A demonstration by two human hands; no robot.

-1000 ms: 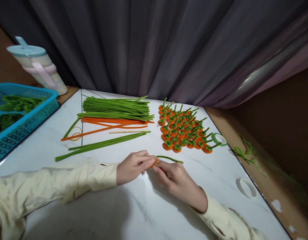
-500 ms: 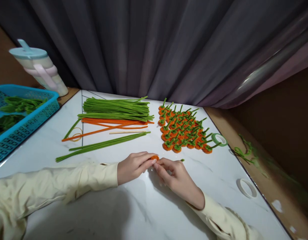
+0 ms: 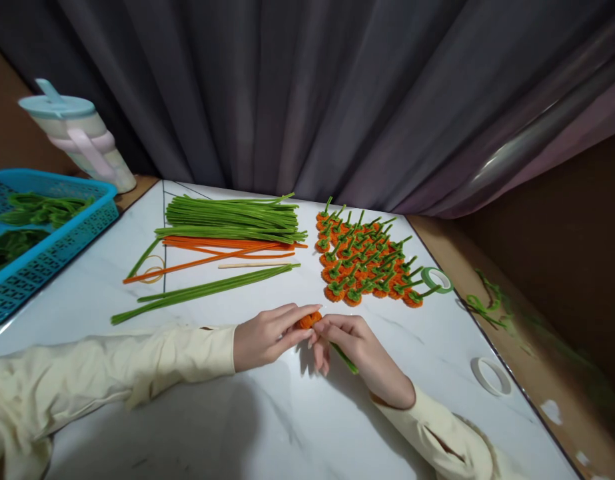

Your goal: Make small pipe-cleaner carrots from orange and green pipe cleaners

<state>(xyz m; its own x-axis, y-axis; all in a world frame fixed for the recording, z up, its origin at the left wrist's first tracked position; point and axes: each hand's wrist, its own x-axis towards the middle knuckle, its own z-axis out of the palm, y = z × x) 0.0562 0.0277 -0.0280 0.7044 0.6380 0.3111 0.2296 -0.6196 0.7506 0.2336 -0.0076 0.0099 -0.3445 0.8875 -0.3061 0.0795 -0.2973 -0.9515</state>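
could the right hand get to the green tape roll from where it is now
Probably yes: the right hand is busy pinching the orange piece, but bare tabletop lies between it and the green tape roll.

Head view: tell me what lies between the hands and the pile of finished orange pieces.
In the head view, only bare white tabletop lies between the pile and the hands, left and right, which pinch an orange piece.
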